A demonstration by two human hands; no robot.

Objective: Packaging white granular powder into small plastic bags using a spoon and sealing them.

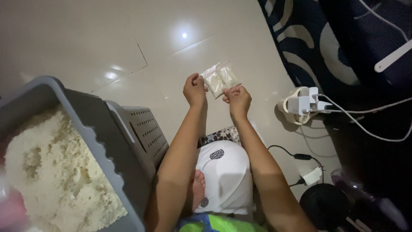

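Small clear bag (220,79), pinched, both hands' grip closed

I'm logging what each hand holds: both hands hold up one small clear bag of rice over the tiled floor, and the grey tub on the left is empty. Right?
Not quite. The head view shows the grey tub full of white rice, not empty. The rest stands: the left hand and right hand hold up the small clear bag of rice over the tiled floor.

Colours and patterns, floor scene

Clear bag (220,79) of off-white grains; grey tub (92,129) of cream-white grains; glossy beige floor tiles (107,38); navy fabric (317,47) with white swirls; white power strip (302,105); white cloth (225,176).
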